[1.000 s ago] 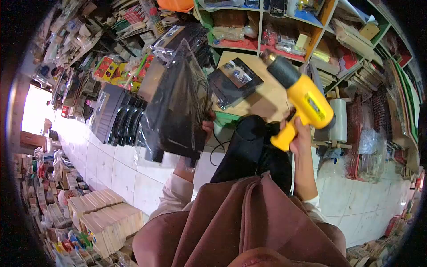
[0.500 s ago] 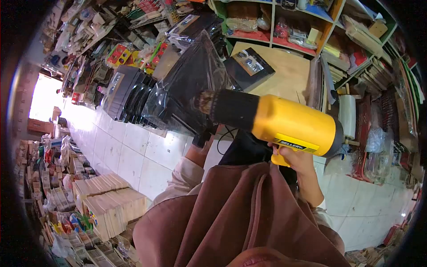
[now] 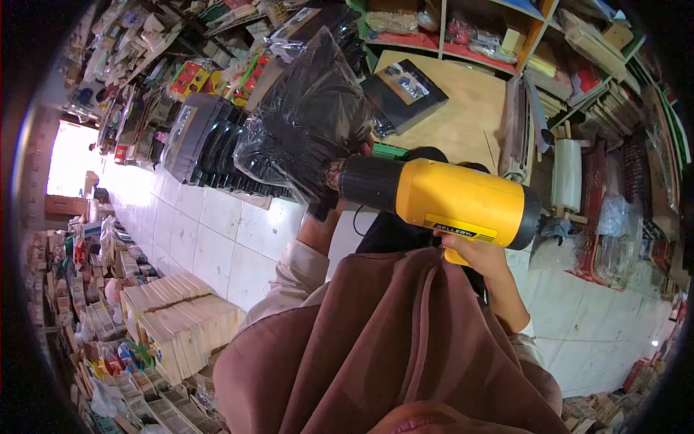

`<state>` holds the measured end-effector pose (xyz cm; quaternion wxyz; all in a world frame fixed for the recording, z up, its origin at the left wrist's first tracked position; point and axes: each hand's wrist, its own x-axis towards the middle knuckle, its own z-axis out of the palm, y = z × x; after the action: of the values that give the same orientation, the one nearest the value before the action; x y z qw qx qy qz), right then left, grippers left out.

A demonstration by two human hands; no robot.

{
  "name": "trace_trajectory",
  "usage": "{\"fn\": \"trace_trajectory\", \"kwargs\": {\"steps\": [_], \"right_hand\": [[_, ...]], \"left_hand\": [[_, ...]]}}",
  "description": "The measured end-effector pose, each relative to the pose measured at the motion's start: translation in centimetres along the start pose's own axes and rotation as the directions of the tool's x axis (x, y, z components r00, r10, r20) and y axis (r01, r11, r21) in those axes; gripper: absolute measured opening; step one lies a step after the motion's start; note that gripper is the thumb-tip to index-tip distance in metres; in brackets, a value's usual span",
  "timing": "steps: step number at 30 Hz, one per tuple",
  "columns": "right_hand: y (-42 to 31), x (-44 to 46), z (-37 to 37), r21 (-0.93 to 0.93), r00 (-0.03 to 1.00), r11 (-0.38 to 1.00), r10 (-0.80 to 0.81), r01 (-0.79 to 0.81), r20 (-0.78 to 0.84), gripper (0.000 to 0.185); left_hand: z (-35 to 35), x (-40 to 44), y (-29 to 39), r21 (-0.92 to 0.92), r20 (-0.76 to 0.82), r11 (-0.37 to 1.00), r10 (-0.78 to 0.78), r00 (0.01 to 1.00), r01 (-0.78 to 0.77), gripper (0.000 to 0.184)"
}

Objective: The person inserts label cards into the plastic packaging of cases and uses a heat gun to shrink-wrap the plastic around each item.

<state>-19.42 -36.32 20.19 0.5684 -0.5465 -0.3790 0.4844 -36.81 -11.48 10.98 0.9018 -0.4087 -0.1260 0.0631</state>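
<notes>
My right hand point(image 3: 473, 249) is wrapped round the handle of a yellow heat gun point(image 3: 463, 199) marked SELLERY. Its black barrel points left, and the nozzle point(image 3: 334, 176) is right at a black box file point(image 3: 311, 108) in clear plastic film. My left hand point(image 3: 332, 215) holds that box file from below and behind; most of the hand is hidden, with fingertips showing past the near right edge. The film is creased and wrinkled over the dark surface. Beyond it, another black box file point(image 3: 405, 96) with a picture label lies on a wooden table point(image 3: 470, 108).
Several black box files point(image 3: 199, 137) stand in a row to the left. Shelves point(image 3: 477, 61) with packed goods rise behind the table. A roll of clear film point(image 3: 567, 173) stands on the right. Bundled pale stacks point(image 3: 181, 318) sit on the lower left by the tiled floor.
The heat gun has shifted a little left and down, its nozzle now against the wrapped box file. The film looks more wrinkled, and the left fingertips have come into view.
</notes>
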Motion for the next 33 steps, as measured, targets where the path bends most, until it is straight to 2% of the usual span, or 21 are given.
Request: {"fn": "trace_trajectory", "kwargs": {"steps": [3, 6, 9, 12, 15, 17, 20, 22, 23, 25, 28, 31, 33], "right_hand": [[1.0, -0.8, -0.3, -0.015, 1.000, 1.000, 0.019, -0.019, -0.005, 0.031], [1.7, -1.3, -0.3, -0.056, 1.000, 0.998, -0.025, 0.025, -0.009, 0.029], [1.5, -1.8, -0.4, -0.079, 1.000, 0.997, -0.013, 0.012, -0.014, 0.029], [1.7, -2.1, -1.3, -0.124, 1.000, 0.992, 0.002, -0.003, -0.014, 0.027], [1.8, -1.8, -1.8, -0.049, 0.999, 0.999, 0.004, -0.007, -0.050, 0.026], [0.7, -0.7, -1.3, 0.056, 0.994, 0.998, 0.041, -0.035, -0.100, 0.025], [-1.0, 2.0, -0.7, 0.066, 0.994, 0.997, -0.023, 0.030, -0.105, 0.026], [-2.0, 3.7, -0.4, 0.107, 0.991, 0.991, -0.063, 0.075, -0.115, 0.026], [-2.2, 4.4, -0.3, 0.077, 0.986, 0.996, -0.037, 0.050, -0.162, 0.024], [-2.7, 5.8, -0.1, 0.055, 0.972, 0.994, -0.084, 0.099, -0.220, 0.022], [-2.9, 7.1, -0.3, 0.141, 0.959, 0.986, -0.047, 0.090, -0.280, 0.021], [-2.8, 6.6, -0.7, 0.169, 0.961, 0.985, 0.009, 0.040, -0.277, 0.022], [-2.1, 4.9, -1.0, 0.161, 0.977, 0.987, 0.048, -0.014, -0.207, 0.023]], "left_hand": [[0.5, 0.4, -1.4, 0.063, 0.071, 0.989, -0.135, 0.988, 0.131, 0.058], [1.3, -0.1, -0.9, 0.238, 0.030, 0.965, 0.103, 0.994, -0.107, 0.061], [1.5, -0.2, 0.4, 0.221, -0.004, 0.972, 0.084, 0.996, -0.080, 0.062], [1.5, -0.2, 0.5, 0.375, 0.051, 0.916, 0.135, 0.990, -0.144, 0.063], [1.4, 0.1, 2.2, 0.309, -0.014, 0.951, -0.016, 1.000, 0.019, 0.067], [0.3, -0.3, 3.1, 0.354, 0.071, 0.933, 0.033, 0.997, -0.056, 0.061], [-2.1, -1.6, 3.7, 0.415, 0.205, 0.895, 0.085, 0.975, -0.166, 0.053], [-1.1, -2.1, 2.1, 0.380, 0.110, 0.892, 0.222, 0.969, -0.247, 0.052], [-0.7, -1.6, 1.2, 0.358, 0.080, 0.918, 0.150, 0.985, -0.169, 0.053], [0.0, -0.6, -0.6, 0.306, 0.025, 0.952, 0.004, 1.000, -0.012, 0.055], [-0.3, -1.2, -0.3, 0.190, -0.008, 0.982, 0.024, 1.000, -0.022, 0.058], [-0.2, -1.0, 0.3, 0.268, -0.002, 0.963, -0.022, 1.000, 0.022, 0.065], [-0.2, -1.9, 0.8, 0.258, -0.021, 0.962, 0.101, 0.995, -0.092, 0.066]]}}
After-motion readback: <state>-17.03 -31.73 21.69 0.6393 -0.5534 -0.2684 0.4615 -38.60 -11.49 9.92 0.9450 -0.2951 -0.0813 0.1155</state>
